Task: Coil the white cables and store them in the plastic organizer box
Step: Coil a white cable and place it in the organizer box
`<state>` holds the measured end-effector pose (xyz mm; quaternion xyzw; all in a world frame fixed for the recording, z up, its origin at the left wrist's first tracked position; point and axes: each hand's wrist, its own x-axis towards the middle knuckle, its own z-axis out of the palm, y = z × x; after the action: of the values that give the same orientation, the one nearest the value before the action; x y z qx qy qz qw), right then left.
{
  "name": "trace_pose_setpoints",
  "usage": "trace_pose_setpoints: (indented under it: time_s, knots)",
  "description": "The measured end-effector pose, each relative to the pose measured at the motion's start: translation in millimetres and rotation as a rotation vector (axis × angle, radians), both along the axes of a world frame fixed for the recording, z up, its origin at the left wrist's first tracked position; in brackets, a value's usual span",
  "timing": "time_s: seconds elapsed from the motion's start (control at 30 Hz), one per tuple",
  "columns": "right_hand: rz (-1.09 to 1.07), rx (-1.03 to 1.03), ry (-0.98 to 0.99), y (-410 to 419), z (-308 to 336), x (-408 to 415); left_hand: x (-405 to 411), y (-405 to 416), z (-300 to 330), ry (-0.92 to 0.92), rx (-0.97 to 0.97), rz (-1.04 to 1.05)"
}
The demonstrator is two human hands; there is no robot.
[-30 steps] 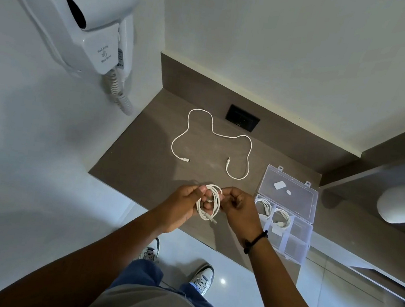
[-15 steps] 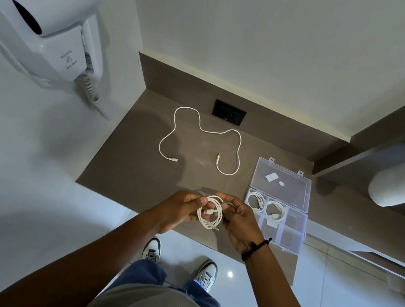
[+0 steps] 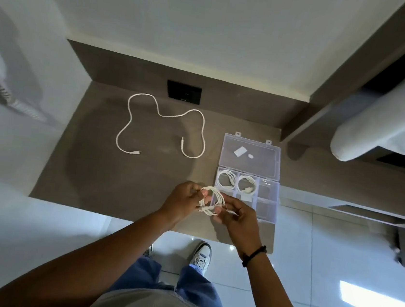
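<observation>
1. Head view: left hand [image 3: 184,200] and right hand [image 3: 236,215] each grip a coiled white cable [image 3: 212,203] above the worktop [image 3: 109,168];
2. beside it, open plastic organizer box [image 3: 270,201] holds two coils [image 3: 237,183]; loose cable [image 3: 165,116] lies behind.

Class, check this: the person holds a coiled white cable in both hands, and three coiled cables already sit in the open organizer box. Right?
Not quite. The head view shows two coiled cables in the organizer box, not three. The rest stands: the left hand and right hand hold a coiled white cable.

Coiled white cable [image 3: 212,201] in both hands' grip, left hand [image 3: 184,201], right hand [image 3: 238,216], beside organizer box [image 3: 270,206].
</observation>
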<state>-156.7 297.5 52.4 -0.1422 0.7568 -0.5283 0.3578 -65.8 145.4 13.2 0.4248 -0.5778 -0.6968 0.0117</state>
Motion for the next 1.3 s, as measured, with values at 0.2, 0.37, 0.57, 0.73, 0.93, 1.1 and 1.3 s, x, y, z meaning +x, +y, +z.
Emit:
trace_pose_setpoints:
  time_s: [0.2,0.37,0.57,0.73,0.93,1.1,1.3]
  knots:
    - [-0.037,0.243,0.254,7.0,-47.9,-46.2,-49.4,1.3,-22.0,-0.146,-0.459,-0.204]
    - [0.074,0.391,0.36,3.6,-84.3,-50.7,-54.7,-3.9,-44.6,-0.228,-0.565,-0.346]
    - [0.141,0.509,0.457,7.8,-96.6,-55.0,-61.2,1.6,-50.1,-0.212,-0.706,-0.502]
    - [0.322,0.581,0.643,5.9,-96.8,-57.0,-68.7,7.2,-49.7,-0.203,-1.037,-0.796]
    - [0.33,0.635,0.641,-2.4,-93.4,-60.7,-64.8,10.1,-51.4,-0.221,-1.062,-0.752]
    - [0.283,0.635,0.621,-1.3,-91.4,-57.6,-49.7,14.6,-56.1,-0.132,-0.97,-0.645]
    - [0.341,0.637,0.611,1.6,-94.8,-59.5,-49.0,16.3,-56.9,-0.238,-1.082,-0.812]
